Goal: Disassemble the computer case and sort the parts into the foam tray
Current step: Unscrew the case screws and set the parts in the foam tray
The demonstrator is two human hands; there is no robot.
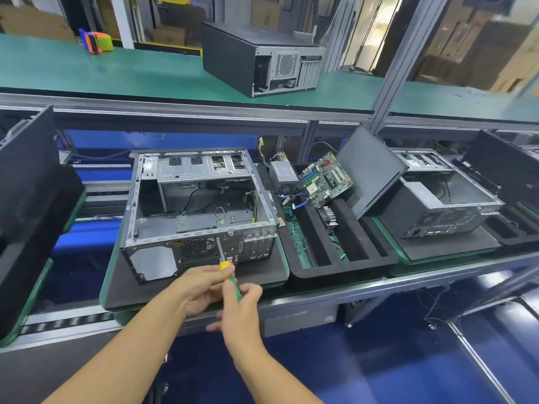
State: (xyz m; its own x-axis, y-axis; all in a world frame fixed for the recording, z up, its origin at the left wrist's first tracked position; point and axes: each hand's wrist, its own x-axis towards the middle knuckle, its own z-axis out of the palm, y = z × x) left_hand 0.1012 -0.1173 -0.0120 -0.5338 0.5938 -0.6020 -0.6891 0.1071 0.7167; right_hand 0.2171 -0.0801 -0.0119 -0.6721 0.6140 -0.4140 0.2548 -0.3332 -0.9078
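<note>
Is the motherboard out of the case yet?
Out. The case floor shows loose cables and no board; the motherboard leans in the foam tray beside it.

green-and-yellow screwdriver [230,279], grey computer case [198,211], black foam tray [344,269]

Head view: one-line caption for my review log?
Left hand and right hand hold a yellow-and-green screwdriver at the rear of the open computer case; motherboard and power supply sit in the foam tray.
</note>
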